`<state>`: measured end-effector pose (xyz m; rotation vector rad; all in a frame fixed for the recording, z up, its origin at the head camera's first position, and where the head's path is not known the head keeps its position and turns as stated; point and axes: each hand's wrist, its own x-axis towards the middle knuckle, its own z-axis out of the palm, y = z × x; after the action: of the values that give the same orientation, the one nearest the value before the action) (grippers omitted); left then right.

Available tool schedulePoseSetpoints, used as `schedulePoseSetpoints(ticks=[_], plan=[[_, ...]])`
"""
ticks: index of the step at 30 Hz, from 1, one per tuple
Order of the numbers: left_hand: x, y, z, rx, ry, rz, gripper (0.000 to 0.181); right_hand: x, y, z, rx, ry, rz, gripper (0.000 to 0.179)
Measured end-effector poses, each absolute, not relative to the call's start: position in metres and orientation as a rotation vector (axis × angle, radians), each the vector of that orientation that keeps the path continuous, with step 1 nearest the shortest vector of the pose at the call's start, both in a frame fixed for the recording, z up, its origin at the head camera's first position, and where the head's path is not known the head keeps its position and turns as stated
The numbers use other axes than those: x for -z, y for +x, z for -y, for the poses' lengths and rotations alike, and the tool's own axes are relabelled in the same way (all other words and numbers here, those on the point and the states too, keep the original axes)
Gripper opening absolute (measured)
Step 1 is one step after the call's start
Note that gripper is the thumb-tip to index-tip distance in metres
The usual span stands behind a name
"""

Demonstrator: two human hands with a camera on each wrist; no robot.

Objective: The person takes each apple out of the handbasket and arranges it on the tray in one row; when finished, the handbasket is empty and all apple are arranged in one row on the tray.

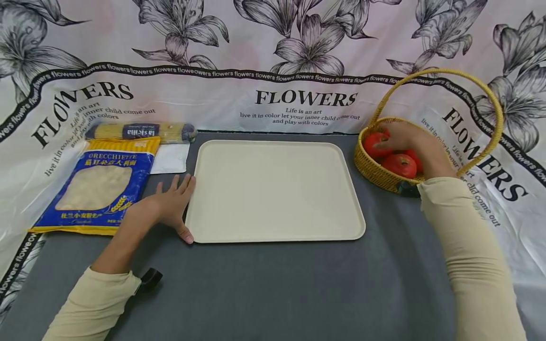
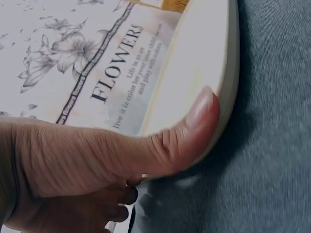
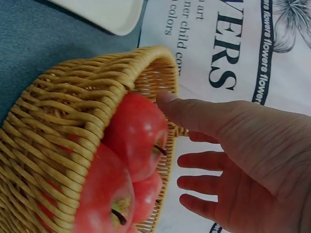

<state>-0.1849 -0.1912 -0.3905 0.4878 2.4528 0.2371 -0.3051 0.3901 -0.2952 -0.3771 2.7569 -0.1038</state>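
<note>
A cream rectangular tray (image 1: 275, 192) lies on the grey tabletop. My left hand (image 1: 168, 203) rests at its left side, fingers spread and fairly straight; in the left wrist view the thumb (image 2: 197, 114) lies along the tray's rounded corner. At the right, my right hand (image 1: 401, 136) reaches over a yellow wicker basket (image 1: 375, 174) that holds several red apples (image 1: 400, 166). From the right wrist, the thumb tip overlaps the edge of the upper apple (image 3: 138, 138), while the other fingers (image 3: 199, 183) extend loosely beside the basket without curling round anything.
Left of the tray lies a blue and yellow bag of orecchiette (image 1: 91, 189). Behind it are a long pasta packet (image 1: 170, 133) and a white packet (image 1: 170, 158). The basket's tall handle (image 1: 496, 113) arches behind the right forearm. A flower-printed cloth (image 1: 222, 102) hangs behind the table.
</note>
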Motion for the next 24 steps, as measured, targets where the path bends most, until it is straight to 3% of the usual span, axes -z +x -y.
schedulePoseSetpoints(ticks=[10,19,24], plan=[[0.382,-0.179,0.185,-0.149,0.528,-2.494,0.162,0.310,-0.307,-0.388,0.099,-0.314,-2.698,0.081],[0.377,-0.178,0.171,0.030,0.521,-2.529,0.160,0.318,-0.310,-0.393,0.110,-0.290,-2.733,0.088],[0.377,-0.180,0.168,0.054,0.498,-2.507,0.161,0.324,-0.311,-0.394,0.155,-0.261,-2.759,0.083]])
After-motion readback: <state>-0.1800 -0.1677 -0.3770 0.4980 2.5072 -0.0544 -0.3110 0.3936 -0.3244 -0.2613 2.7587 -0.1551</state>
